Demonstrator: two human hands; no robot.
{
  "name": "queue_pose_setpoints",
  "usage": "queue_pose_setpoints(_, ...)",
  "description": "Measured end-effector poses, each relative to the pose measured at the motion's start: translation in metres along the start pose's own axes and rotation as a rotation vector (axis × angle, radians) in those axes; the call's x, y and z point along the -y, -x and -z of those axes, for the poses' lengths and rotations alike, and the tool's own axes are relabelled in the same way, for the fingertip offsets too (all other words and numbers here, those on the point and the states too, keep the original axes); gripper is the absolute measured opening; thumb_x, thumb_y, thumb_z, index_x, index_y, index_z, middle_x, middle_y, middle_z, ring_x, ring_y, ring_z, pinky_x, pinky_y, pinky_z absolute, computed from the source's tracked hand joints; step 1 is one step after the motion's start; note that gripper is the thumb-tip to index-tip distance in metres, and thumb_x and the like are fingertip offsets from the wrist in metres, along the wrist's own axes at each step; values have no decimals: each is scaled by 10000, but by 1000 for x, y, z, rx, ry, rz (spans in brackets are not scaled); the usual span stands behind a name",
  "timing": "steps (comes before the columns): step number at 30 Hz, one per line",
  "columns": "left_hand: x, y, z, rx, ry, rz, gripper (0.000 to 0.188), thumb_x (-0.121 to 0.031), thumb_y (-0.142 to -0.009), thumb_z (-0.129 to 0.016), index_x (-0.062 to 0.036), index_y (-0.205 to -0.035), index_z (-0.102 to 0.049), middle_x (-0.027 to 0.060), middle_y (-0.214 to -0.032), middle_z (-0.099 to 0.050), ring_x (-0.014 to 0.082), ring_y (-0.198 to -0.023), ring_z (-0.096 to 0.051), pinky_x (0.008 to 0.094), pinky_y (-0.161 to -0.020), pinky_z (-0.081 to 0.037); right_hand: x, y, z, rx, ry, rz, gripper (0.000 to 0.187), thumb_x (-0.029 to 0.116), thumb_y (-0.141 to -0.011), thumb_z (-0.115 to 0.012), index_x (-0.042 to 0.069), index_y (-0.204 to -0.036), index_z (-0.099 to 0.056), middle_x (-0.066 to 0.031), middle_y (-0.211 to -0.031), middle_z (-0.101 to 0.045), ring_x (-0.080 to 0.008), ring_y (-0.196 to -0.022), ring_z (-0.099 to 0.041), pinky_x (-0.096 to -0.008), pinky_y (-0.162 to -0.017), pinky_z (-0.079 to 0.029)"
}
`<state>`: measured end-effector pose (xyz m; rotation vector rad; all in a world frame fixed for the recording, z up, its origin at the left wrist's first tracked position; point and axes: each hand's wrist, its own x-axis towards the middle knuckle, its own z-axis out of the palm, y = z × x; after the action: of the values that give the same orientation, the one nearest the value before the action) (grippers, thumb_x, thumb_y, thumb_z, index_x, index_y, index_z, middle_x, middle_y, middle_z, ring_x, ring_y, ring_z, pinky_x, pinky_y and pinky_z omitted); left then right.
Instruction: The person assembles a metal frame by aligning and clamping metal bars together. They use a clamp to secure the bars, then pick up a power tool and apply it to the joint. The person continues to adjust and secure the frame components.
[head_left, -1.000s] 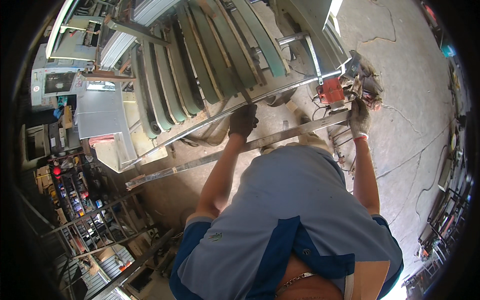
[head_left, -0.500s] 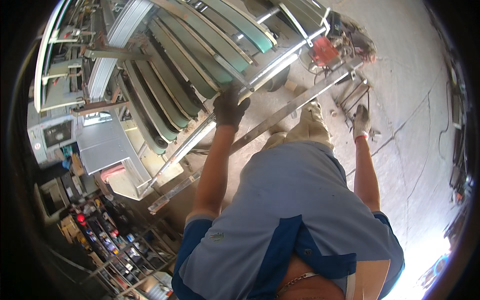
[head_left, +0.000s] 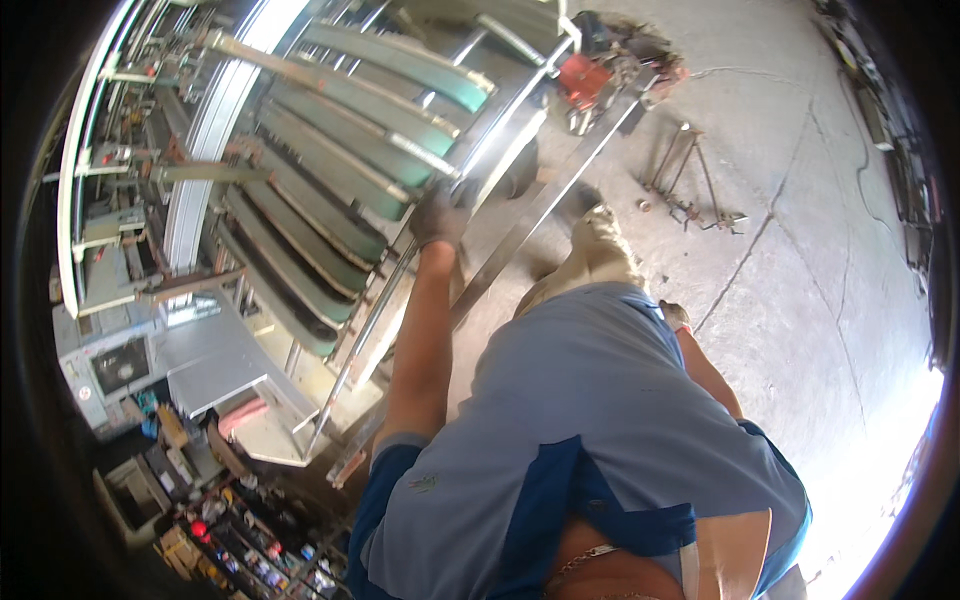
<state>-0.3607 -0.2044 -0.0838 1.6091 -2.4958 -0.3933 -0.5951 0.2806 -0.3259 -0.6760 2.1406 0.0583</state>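
Observation:
My left hand [head_left: 440, 215], in a dark glove, is closed round a shiny metal rail [head_left: 392, 285] along the front of a large machine. Its fingertips are blurred. Beyond it, the machine's long green padded slats [head_left: 300, 235] lie side by side, their rounded ends close to the glove. On the near side of the rail runs a long flat metal bar [head_left: 545, 205], low and slanting. My right hand [head_left: 675, 316], in a lighter glove, hangs beside my thigh. My shirt and trousers partly hide it, and its fingers do not show clearly.
A thin metal stand [head_left: 690, 180] lies on the cracked concrete floor [head_left: 770, 290] ahead right. Near the bar's far end sits a red metal box [head_left: 583, 80] among scrap. At left are a grey cabinet [head_left: 215, 350] and a cluttered rack [head_left: 240, 545].
My right hand has drawn back from out near the metal stand to my thigh. My left hand remains at the rail. The view has shifted, with the machine tilted slightly differently.

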Motion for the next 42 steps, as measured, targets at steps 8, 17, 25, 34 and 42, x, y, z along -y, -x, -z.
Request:
queue_pose_setpoints(8, 5, -7, 1, 85, 4, 103, 563, -626, -875, -579, -103, -1055, -685, 184, -1043, -701, 403, -938, -671, 488, -783, -539, 50, -67, 124, -134, -891, -260, 416, 439, -959, -545, 40, -1049, -620, -79, -815, -613, -213, -626, -588, -383, -509, -461)
queue_pose_setpoints(17, -7, -6, 17, 249, 40, 132, 683, -671, -813, -609, -106, -1194, -650, 173, -960, -728, 379, -895, -698, 469, -787, -541, 79, -97, 167, 60, -753, -278, 401, 435, -957, -552, 48, -1036, -616, -76, -800, -596, -220, -636, -588, -404, -535, -464)
queue_pose_setpoints(25, -5, -28, 4, 305, 228, 221, 543, -561, -843, -681, -55, -1040, -688, 69, -788, -696, 170, -673, -661, 349, -654, -524, 94, -131, 183, 166, -761, -278, 333, 403, -973, -531, 79, -927, -592, -54, -701, -550, -208, -560, -548, -392, -503, -420)
queue_pose_setpoints(34, -17, -42, 14, 432, 654, 511, 349, -356, -823, -790, -17, -855, -716, 8, -681, -642, 97, -580, -562, 279, -558, -468, 92, -235, 214, -91, -164, 245, 410, 393, -996, -430, 43, -925, -632, -135, -784, -642, -277, -659, -637, -436, -591, -486)
queue_pose_setpoints(42, -25, -19, -3, 44, 497, 201, 373, -302, -833, -802, -33, -1076, -714, 16, -781, -686, 72, -631, -577, 250, -596, -491, 217, -199, 407, -684, -1019, 378, 411, 405, -1019, -512, 29, -1018, -678, -85, -777, -686, -155, -688, -647, -317, -675, -500)
